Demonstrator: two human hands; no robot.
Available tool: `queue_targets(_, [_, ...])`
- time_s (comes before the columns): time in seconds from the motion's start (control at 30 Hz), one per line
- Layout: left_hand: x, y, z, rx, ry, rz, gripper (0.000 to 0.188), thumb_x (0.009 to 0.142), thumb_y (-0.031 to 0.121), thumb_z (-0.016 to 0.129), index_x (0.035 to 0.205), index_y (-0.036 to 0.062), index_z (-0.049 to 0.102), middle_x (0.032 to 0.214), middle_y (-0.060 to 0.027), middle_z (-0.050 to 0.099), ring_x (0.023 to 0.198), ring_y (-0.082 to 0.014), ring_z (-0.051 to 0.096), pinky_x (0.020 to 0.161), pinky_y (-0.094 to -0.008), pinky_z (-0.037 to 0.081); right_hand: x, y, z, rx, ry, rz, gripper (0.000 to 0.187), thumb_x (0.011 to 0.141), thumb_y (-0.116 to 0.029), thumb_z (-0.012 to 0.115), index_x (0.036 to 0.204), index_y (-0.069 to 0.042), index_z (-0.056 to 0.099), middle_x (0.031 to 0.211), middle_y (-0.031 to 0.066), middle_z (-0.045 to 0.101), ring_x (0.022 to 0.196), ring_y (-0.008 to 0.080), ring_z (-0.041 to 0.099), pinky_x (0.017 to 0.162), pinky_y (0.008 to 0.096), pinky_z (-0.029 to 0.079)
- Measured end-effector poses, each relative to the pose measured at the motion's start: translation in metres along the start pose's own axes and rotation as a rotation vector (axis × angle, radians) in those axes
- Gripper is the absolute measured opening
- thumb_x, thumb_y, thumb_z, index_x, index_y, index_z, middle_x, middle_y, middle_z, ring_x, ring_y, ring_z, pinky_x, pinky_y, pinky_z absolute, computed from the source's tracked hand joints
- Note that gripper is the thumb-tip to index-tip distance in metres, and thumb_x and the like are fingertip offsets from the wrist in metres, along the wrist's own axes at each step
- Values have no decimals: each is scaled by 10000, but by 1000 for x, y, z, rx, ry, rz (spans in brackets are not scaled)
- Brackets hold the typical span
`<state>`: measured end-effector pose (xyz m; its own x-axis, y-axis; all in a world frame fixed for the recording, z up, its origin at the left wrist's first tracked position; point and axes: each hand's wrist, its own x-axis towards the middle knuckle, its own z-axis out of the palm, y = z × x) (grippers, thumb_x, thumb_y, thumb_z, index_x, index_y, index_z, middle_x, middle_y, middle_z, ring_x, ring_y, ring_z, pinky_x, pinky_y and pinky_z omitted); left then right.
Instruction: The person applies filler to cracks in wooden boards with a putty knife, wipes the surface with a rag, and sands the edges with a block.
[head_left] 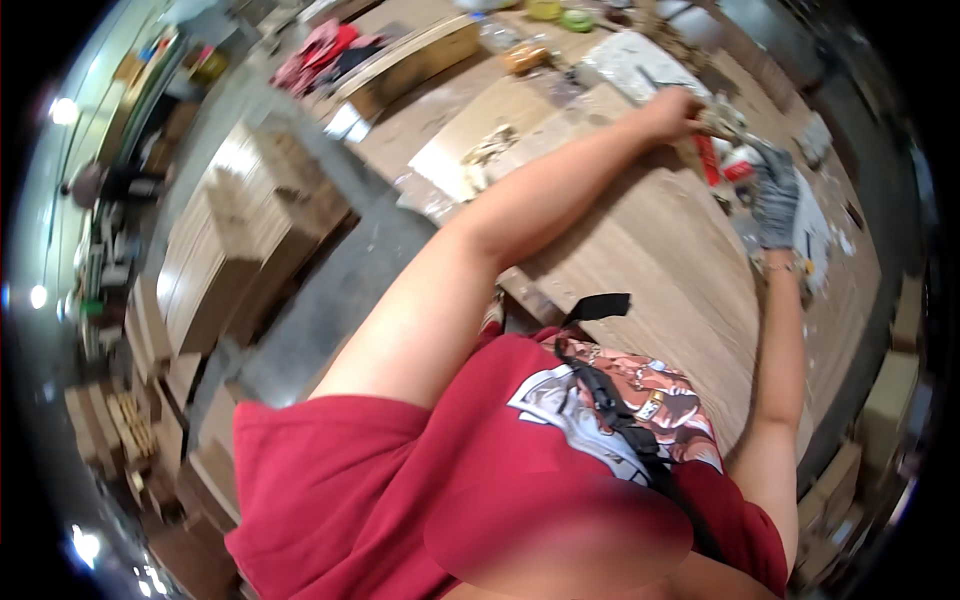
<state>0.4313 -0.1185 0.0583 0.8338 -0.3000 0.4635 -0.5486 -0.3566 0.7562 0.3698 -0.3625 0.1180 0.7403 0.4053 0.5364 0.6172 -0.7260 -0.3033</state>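
My bare left hand (673,116) reaches across to the far side of a wide wood-grain panel (640,240). Its fingers are curled at a crumpled beige rag (724,120), which they seem to grip. To the right, my right hand (774,195) wears a grey knit glove. The gloved fingers bend round a small white and red container (740,163), partly hidden by the hand. Just left of that container is a narrow red piece (707,160), whose kind I cannot tell. Both hands are close together beyond the panel's far edge.
A white smeared board (640,65) lies beyond the panel. Another crumpled cloth (490,146) rests on a pale board at the left. A long wooden block (415,65) stands on the table farther back. Stacked wood panels (235,230) stand left; a person (110,187) is in the distance.
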Motion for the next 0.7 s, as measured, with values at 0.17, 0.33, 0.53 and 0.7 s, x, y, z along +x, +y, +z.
queue_targets(0.17, [19, 15, 13, 11, 18, 67, 311, 750, 263, 749, 969, 45, 710, 848, -183, 679, 783, -354, 654, 713, -412, 520, 8, 4, -27, -3, -10, 1, 302, 997, -111, 458, 1259, -55, 599, 1243, 74, 608, 1098, 198, 548, 1035, 329, 381])
queue_targets(0.33, [27, 18, 20, 25, -21, 39, 354, 748, 251, 759, 1041, 59, 709, 907, -165, 696, 819, -335, 664, 730, -390, 519, -6, -17, -34, 264, 20, 50, 284, 970, -37, 501, 1221, -29, 634, 1180, 79, 637, 1079, 187, 571, 983, 308, 430])
queue_targets(0.53, [32, 25, 30, -47, -67, 80, 365, 757, 232, 781, 1068, 61, 702, 933, -150, 703, 830, -315, 663, 743, -379, 518, 5, -6, -52, -43, -10, -38, 320, 958, -3, 492, 1259, -20, 601, 1200, 75, 631, 1085, 186, 550, 999, 313, 416])
queue_targets(0.7, [28, 21, 20, 18, -141, 25, 374, 789, 349, 745, 964, 24, 688, 815, -182, 677, 683, -286, 616, 670, -405, 493, -13, -22, -45, -71, -3, -152, 253, 942, -56, 530, 1171, -65, 637, 1175, 88, 638, 1076, 238, 586, 978, 350, 430])
